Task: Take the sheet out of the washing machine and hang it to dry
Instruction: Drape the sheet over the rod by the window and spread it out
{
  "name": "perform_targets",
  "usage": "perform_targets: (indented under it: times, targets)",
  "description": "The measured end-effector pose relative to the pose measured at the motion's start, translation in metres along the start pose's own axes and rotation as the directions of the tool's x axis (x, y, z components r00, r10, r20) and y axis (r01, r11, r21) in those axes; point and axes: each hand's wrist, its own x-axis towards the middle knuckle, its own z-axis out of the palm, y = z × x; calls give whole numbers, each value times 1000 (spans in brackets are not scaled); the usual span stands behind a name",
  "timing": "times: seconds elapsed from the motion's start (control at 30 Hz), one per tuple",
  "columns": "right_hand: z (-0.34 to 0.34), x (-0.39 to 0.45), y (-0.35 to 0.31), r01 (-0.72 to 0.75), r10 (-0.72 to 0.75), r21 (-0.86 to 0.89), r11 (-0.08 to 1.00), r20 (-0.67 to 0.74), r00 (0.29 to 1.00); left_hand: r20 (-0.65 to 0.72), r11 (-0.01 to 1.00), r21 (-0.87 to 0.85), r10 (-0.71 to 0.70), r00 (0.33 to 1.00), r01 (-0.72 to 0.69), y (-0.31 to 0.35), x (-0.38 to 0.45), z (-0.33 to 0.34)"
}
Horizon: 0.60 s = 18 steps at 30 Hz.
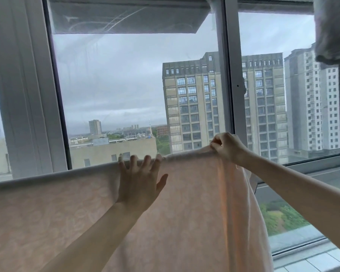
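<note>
A pale pink sheet hangs folded over a line, covering the lower part of the window. The left hand lies flat and spread on the sheet's top fold. Further right, the right hand pinches that fold; above it hangs grey cloth.

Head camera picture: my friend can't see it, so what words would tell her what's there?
A pale pink sheet hangs over a rail by a big window. The left hand presses flat on it, while the right hand pinches its top edge. Tall buildings stand outside under grey sky.
</note>
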Motion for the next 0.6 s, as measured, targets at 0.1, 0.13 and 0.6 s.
perform_targets:
  times: [0.1, 0.13, 0.6]
  targets:
    - [-4, 9, 7, -31, 31, -8, 999, 13, 999, 25, 996, -69, 60, 998, -59, 23, 10, -2]
    - [-3, 11, 8, -35, 36, -11, 999, 21, 999, 42, 994, -88, 71, 997, -67, 32, 15, -4]
    - [-6, -44, 30, 106, -106, -10, 994, -154, 982, -1, 999, 10, 46, 999, -46, 57, 25, 12]
